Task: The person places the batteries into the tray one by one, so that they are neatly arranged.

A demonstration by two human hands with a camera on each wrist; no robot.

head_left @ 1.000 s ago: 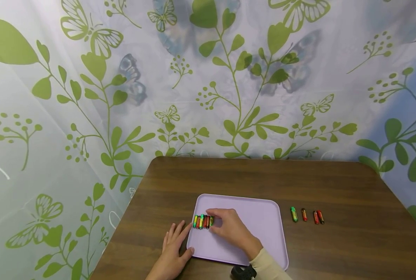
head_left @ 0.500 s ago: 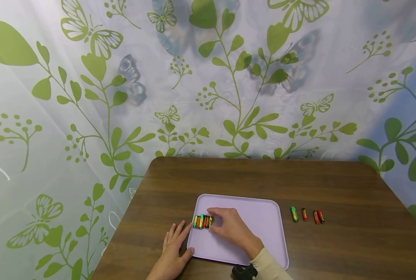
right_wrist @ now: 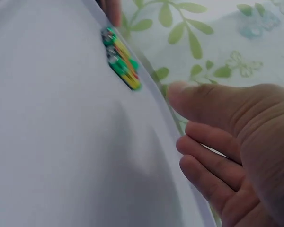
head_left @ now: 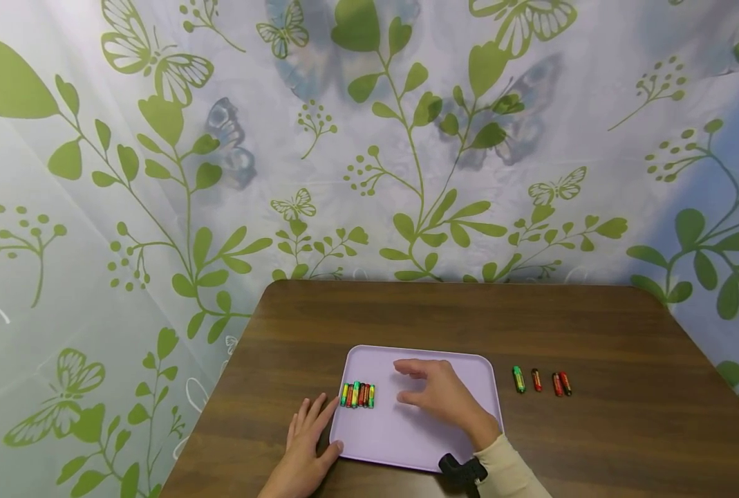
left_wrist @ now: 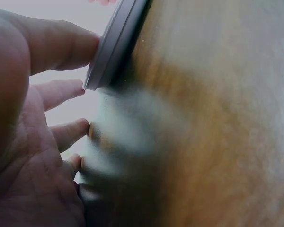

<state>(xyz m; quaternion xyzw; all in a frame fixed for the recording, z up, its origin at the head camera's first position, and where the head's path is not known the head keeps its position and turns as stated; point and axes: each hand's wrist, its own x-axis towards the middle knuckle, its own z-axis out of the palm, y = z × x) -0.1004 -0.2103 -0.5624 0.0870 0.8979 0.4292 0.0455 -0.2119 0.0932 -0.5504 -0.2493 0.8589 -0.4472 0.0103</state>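
A row of several green-yellow and red-black batteries (head_left: pixel 357 395) lies side by side near the left rim of a lilac tray (head_left: pixel 400 437). Over the middle of the tray hovers my right hand (head_left: pixel 446 398), thumb and fingers apart, holding nothing. The right wrist view shows the battery row (right_wrist: pixel 120 59) beyond that hand's fingertips, with a gap between. My left hand (head_left: pixel 303 449) rests at the tray's left edge, fingers extended. In the left wrist view its thumb touches the tray rim (left_wrist: pixel 109 52).
To the right of the tray, on the brown wooden table (head_left: pixel 456 315), lie a green battery (head_left: pixel 518 380), a small red-black battery (head_left: pixel 536 380) and a pair of red-black batteries (head_left: pixel 562 384). A leaf-patterned curtain (head_left: pixel 344 138) hangs behind the table.
My right hand has let go of the rightmost battery in the row and moved right, away from it. The left hand stays at the tray's edge.
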